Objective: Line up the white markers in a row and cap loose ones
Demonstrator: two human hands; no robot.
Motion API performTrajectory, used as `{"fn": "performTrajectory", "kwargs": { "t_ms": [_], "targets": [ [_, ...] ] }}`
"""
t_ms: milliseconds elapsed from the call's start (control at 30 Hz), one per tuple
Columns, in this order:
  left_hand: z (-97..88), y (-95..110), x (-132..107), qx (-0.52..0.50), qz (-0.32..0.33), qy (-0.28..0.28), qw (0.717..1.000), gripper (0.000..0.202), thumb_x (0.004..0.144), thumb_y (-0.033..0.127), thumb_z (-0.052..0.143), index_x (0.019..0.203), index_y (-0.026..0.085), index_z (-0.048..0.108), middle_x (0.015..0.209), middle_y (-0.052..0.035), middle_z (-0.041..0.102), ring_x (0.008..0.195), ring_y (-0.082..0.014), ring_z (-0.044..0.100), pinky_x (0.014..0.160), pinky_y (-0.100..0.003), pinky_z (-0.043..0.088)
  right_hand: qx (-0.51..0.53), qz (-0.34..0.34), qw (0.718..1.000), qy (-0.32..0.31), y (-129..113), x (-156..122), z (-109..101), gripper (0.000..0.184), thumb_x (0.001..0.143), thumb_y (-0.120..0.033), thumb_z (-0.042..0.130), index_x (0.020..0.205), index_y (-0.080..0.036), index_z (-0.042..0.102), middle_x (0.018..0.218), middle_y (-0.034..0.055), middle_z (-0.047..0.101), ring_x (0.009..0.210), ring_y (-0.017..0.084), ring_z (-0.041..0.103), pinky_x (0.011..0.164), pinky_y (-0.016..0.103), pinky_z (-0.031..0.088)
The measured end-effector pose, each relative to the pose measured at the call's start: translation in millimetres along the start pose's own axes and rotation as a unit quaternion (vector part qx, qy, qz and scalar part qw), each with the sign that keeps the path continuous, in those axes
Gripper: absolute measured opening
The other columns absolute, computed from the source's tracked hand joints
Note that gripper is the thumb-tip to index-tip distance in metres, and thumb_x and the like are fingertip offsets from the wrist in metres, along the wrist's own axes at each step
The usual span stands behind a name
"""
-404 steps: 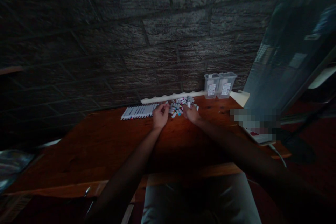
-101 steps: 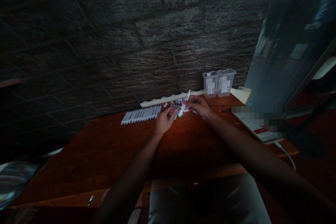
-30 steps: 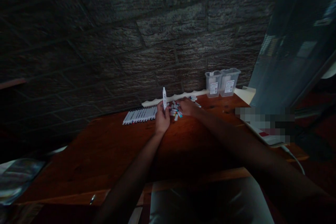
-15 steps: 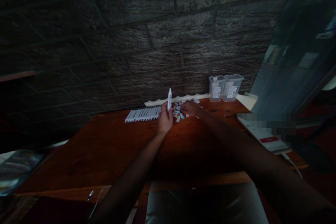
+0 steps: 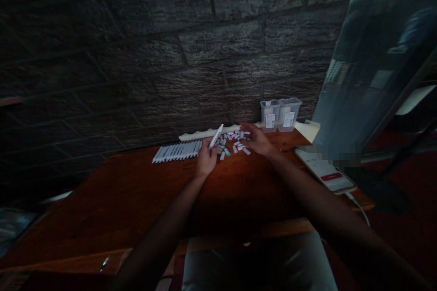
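Note:
My left hand (image 5: 206, 160) is closed around a white marker (image 5: 216, 136), which tilts up to the right and has dark print on its side. To its left lies a row of similar white markers (image 5: 177, 151), side by side. Small marker caps (image 5: 235, 136), white with coloured ends, are scattered just right of the held marker. Over the right side of these caps hovers my right hand (image 5: 257, 141), its fingers curved but apart; I see nothing held between them. Some of the caps are partly hidden by the fingers.
Two clear plastic containers (image 5: 288, 116) with labels stand at the back right of the wooden table (image 5: 143, 200). A cream wavy-edged strip (image 5: 196, 135) runs along the stone wall. A lit tablet-like device (image 5: 329, 173) with a cable lies at the right edge.
The marker in my left hand has gone from upright to leaning right. My right hand has lifted off the caps and its fingers have spread. The camera view has shifted a little to the right.

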State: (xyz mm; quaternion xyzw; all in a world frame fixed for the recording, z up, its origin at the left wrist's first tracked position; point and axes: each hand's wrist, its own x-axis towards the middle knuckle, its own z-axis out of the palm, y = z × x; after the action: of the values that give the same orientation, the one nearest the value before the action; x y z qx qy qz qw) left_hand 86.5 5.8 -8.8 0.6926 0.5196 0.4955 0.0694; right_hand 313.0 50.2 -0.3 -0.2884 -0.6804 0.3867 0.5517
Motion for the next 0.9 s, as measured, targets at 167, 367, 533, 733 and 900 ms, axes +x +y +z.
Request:
{"fn": "performTrajectory", "kwargs": {
  "t_ms": [167,367,533,733,900],
  "targets": [
    [-3.3,5.7,-1.6,0.037,0.008,-0.039,0.999,0.021,0.085,0.02,0.047,0.104,0.02,0.054,0.086,-0.0036,0.067,0.077,-0.0191,0.063,0.077,-0.032,0.049,0.012,0.033,0.999,0.004,1.4,4.8,4.3,0.039,0.066,-0.016,0.073,0.104,-0.019,0.067,0.11,0.0073,0.065,0.092,0.018,0.065,0.081,0.032,0.055],
    [-1.3,10.0,-3.8,0.035,0.025,-0.066,0.997,0.026,0.087,0.031,0.053,0.11,0.02,0.056,0.102,-0.006,0.069,0.088,-0.0195,0.065,0.081,-0.03,0.048,-0.022,0.043,0.999,-0.004,-2.2,2.5,3.0,0.023,0.075,-0.029,0.069,0.095,-0.018,0.072,0.085,0.0039,0.072,0.078,0.017,0.067,0.075,0.031,0.054],
    [-2.4,14.5,-4.5,0.048,0.013,-0.081,0.996,0.03,0.092,0.042,0.048,0.107,0.02,0.06,0.089,-0.0046,0.069,0.074,-0.0177,0.063,0.072,-0.028,0.047,-0.088,-0.013,0.995,0.054,-3.6,2.4,5.2,0.026,0.074,-0.037,0.072,0.091,-0.018,0.074,0.094,0.0066,0.069,0.082,0.017,0.064,0.076,0.031,0.052],
    [-3.2,10.9,-2.2,0.059,0.028,-0.06,0.996,0.03,0.093,0.042,0.046,0.101,0.018,0.062,0.084,-0.0048,0.068,0.074,-0.0177,0.062,0.071,-0.027,0.046,-0.176,-0.07,0.978,0.09,-14.2,1.3,0.8,0.022,0.078,-0.029,0.067,0.097,-0.02,0.074,0.089,0.0057,0.066,0.076,0.015,0.06,0.072,0.028,0.049],
    [-3.0,12.2,-1.8,0.055,0.028,-0.054,0.997,0.027,0.092,0.041,0.047,0.097,0.019,0.062,0.08,-0.0038,0.067,0.071,-0.0176,0.062,0.07,-0.028,0.047,-0.221,-0.079,0.969,0.082,-24.0,-2.3,1.5,0.022,0.079,-0.022,0.064,0.098,-0.02,0.073,0.09,0.0057,0.068,0.076,0.016,0.06,0.073,0.028,0.048]
  ]
}}
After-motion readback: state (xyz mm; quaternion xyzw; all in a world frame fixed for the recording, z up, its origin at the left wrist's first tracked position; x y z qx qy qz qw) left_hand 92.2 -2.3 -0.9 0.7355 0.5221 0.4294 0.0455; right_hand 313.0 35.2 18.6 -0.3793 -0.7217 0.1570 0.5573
